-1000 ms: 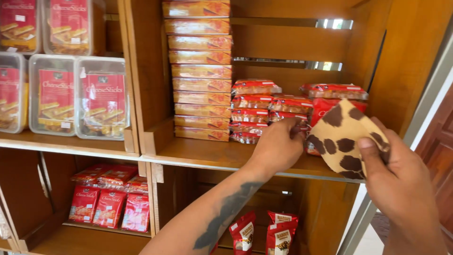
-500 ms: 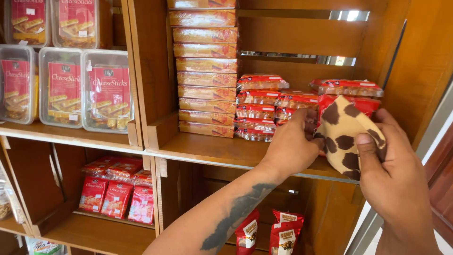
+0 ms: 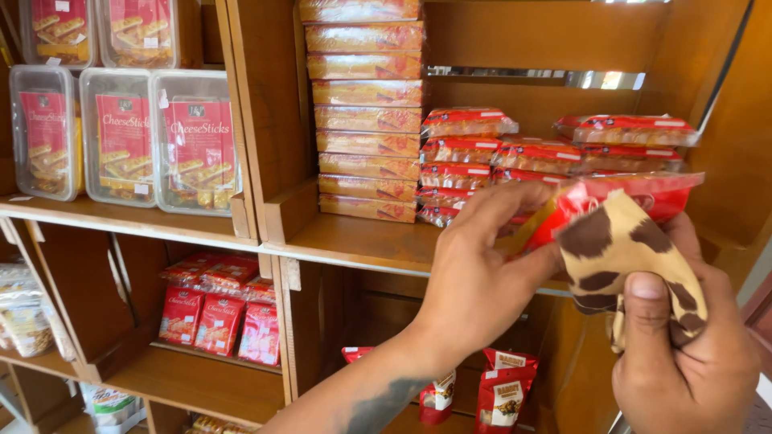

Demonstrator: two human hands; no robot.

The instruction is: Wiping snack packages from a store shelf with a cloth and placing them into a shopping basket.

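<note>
The left hand (image 3: 474, 281) pinches a flat red packet (image 3: 619, 201) by its near end, fingers closed on it, holding it just off the front edge of the shelf (image 3: 362, 241) beside the packet stack (image 3: 555, 153). The right hand (image 3: 683, 362) grips a cream cloth (image 3: 619, 249) with brown patches, thumb pressed on top, the cloth touching the packet's underside. Wiping well seems to call for a level packet, firm support from the left fingers, and light strokes that spare the wrapper.

left hand (image 3: 474, 273): arm extended, fingers pinched | right hand (image 3: 683, 362): raised, fingers curled shut
</note>
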